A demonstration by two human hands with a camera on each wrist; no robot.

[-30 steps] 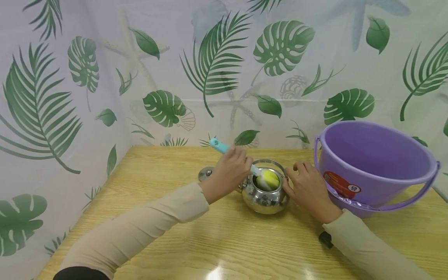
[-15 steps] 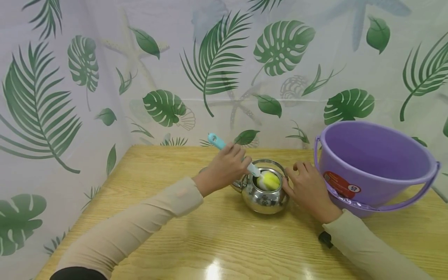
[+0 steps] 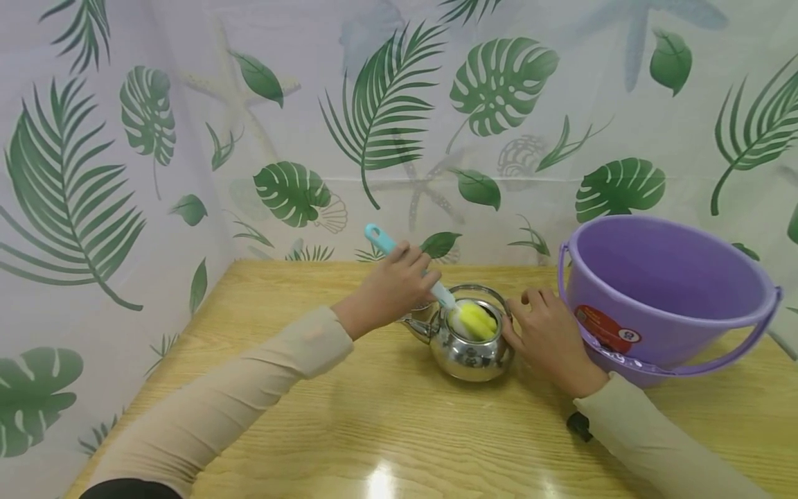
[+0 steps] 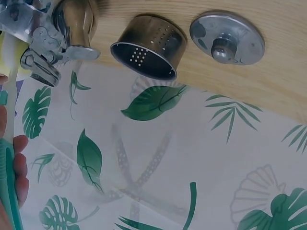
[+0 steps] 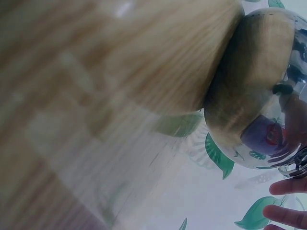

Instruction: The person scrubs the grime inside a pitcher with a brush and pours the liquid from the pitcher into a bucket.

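My left hand (image 3: 394,285) grips the light-blue handle (image 3: 379,238) of a sponge brush. Its yellow-and-white sponge head (image 3: 477,323) sits inside the mouth of a shiny steel teapot (image 3: 472,362), whose lid is off. The brush slants down to the right. At the teapot's right side, my right hand (image 3: 550,339) holds it by the base of its upright handle, thumb against the rim. In the right wrist view, the fingertips (image 5: 285,215) show beside the pot's round body (image 5: 254,72). The left wrist view shows the teapot's spout (image 4: 76,24) and the brush handle (image 4: 9,182).
A steel lid (image 4: 228,40) and a perforated strainer (image 4: 151,48) lie on the wooden table (image 3: 299,430) left of the teapot. To the right stands a large purple bucket (image 3: 661,326). A leaf-patterned curtain (image 3: 399,138) hangs behind and to the left.
My left hand and the brush handle have shifted left and slightly up, and the sponge has turned within the teapot's mouth. My right hand and the teapot have stayed in place.
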